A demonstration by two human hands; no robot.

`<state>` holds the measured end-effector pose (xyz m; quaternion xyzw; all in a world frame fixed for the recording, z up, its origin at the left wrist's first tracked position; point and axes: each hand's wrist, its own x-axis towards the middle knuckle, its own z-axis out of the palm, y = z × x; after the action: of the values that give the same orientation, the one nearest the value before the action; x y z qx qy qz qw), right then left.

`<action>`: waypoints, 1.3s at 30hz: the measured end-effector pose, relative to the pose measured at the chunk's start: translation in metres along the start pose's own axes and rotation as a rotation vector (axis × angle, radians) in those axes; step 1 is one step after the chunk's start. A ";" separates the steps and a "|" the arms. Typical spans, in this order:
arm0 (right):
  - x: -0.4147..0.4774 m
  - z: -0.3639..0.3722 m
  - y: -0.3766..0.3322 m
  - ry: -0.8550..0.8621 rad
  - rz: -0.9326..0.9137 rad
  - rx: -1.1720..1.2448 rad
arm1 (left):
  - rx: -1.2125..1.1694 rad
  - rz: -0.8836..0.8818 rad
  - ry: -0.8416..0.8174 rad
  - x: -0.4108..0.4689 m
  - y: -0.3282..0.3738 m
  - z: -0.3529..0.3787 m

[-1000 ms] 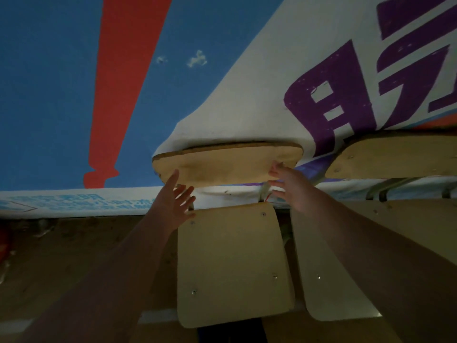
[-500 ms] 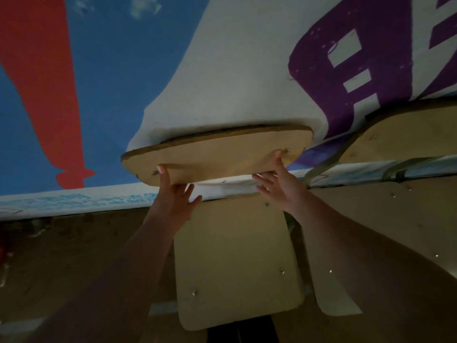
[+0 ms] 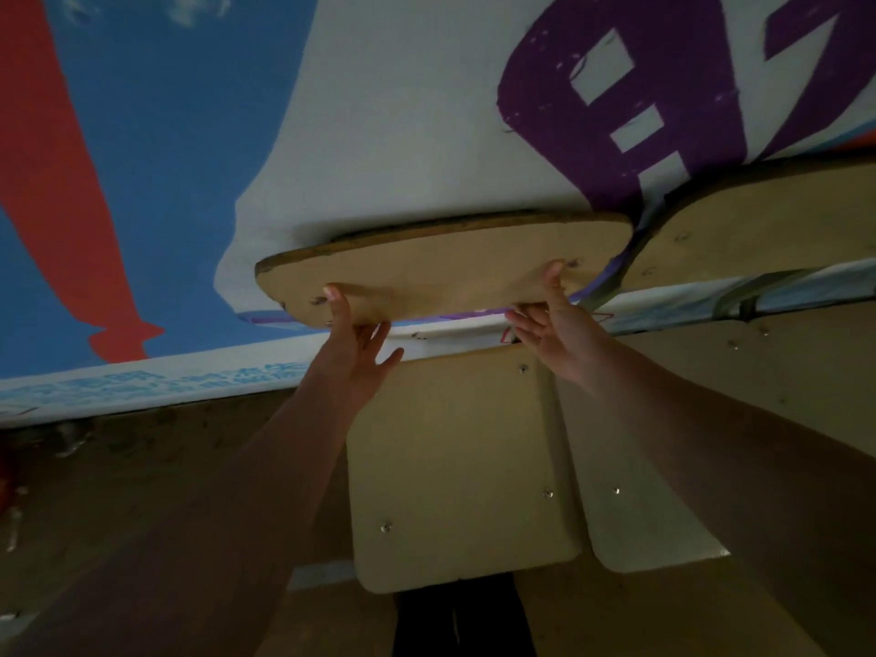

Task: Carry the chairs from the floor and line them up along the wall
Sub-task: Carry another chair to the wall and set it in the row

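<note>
A pale wooden chair stands against the painted wall, its backrest (image 3: 445, 272) at the centre and its seat (image 3: 455, 467) below. My left hand (image 3: 353, 353) reaches up to the backrest's lower left edge, fingers straight, fingertip touching the wood. My right hand (image 3: 550, 329) touches the backrest's lower right edge with straight, spread fingers. Neither hand is curled round the wood. A second chair of the same kind stands close on the right, with its backrest (image 3: 768, 225) and seat (image 3: 663, 467) almost touching the first.
The wall (image 3: 379, 111) carries a banner in blue, red, white and purple. A dark wooden floor (image 3: 142, 467) stretches to the left of the chair. A red object (image 3: 4, 471) shows at the far left edge.
Both hands have come up from just below the backrest to touch its lower edge. The view has drawn closer to the chair and the wall.
</note>
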<state>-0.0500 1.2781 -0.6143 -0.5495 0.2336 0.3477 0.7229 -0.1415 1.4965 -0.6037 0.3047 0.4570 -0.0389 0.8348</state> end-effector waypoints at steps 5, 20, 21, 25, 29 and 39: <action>0.007 -0.011 0.000 0.009 0.020 -0.018 | 0.019 -0.001 0.042 0.007 -0.006 0.005; 0.004 -0.008 0.011 0.158 0.011 0.144 | 0.195 0.049 0.053 0.005 -0.009 0.014; 0.001 -0.009 0.010 0.178 0.029 0.129 | 0.191 0.044 0.067 0.004 -0.009 0.014; -0.021 -0.028 -0.004 0.283 0.110 -0.022 | 0.232 0.005 0.121 -0.014 -0.011 0.018; -0.060 -0.060 -0.025 0.293 0.114 -0.096 | 0.381 -0.075 0.073 -0.036 -0.023 0.037; -0.125 -0.198 -0.095 0.371 0.053 -0.252 | 0.525 -0.074 -0.051 -0.090 -0.108 0.184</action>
<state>-0.0497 1.0430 -0.5213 -0.6836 0.3317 0.2857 0.5840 -0.0944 1.2896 -0.5102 0.4930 0.4209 -0.1942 0.7363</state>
